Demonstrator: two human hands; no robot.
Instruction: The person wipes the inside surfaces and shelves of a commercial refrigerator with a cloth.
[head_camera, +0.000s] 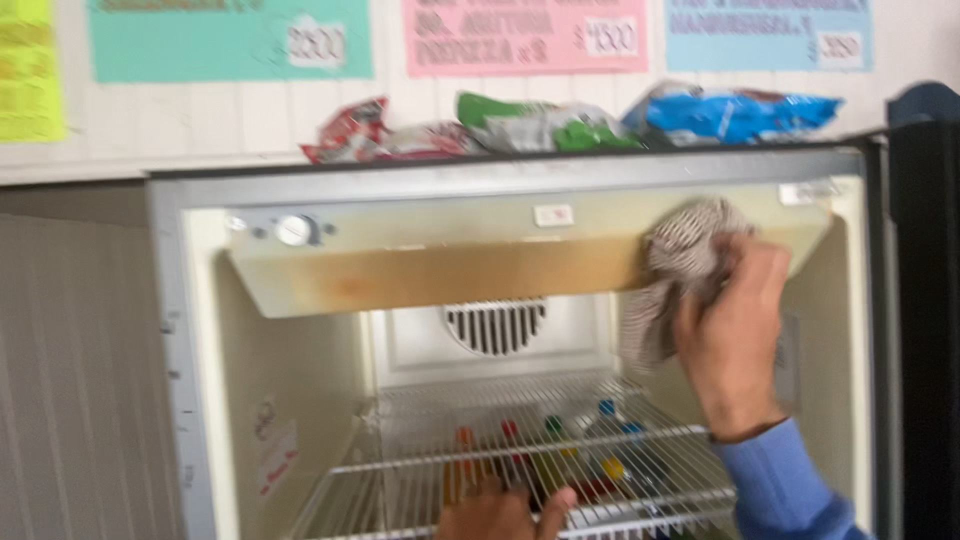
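– What is nearest?
– The left hand, at the bottom edge, fingers curled over the front rail of the white wire shelf; how tightly it grips I cannot tell.
– And the right hand?
– Closed around a crumpled grey striped cloth, pressed against the stained cream panel at the top of the open fridge.
– Beyond that?
– Coloured bottle caps below the shelf, crinkled snack bags on top.
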